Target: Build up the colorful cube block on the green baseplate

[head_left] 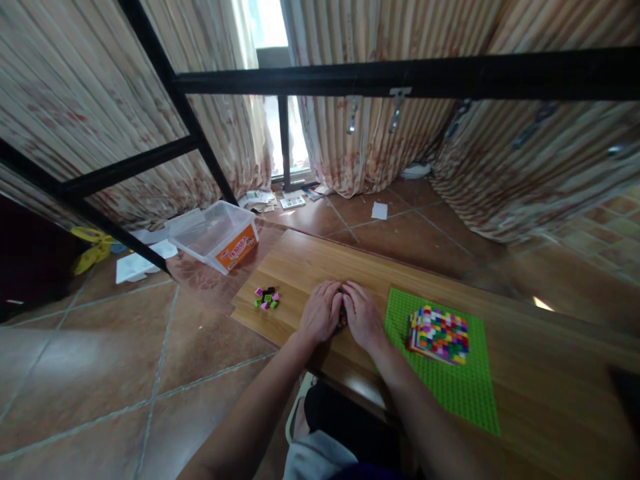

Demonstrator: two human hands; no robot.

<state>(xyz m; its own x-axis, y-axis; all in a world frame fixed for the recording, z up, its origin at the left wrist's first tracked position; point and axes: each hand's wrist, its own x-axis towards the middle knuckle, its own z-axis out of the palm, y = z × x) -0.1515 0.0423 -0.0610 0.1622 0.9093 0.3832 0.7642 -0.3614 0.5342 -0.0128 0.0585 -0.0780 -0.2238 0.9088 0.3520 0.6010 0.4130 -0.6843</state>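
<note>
My left hand [321, 312] and my right hand [362, 316] meet over the wooden table, fingertips curled together at the far side. Between the palms shows a small dark cluster of toy bricks [343, 316] with red and green specks; both hands close around it and hide most of it. To the right of my right hand lies a green studded baseplate [470, 407]. A many-coloured block of toy bricks [440, 335] stands on it. On the table's left end, a small group of loose pink, green and black bricks [267, 298] lies apart from my left hand.
A clear plastic bin [215, 233] with an orange label stands beyond the table's left end. Black metal bars [310, 81] cross in front of striped curtains [360, 147]. Papers [379, 211] lie on the tiled floor. A dark object [627, 393] sits at the right edge.
</note>
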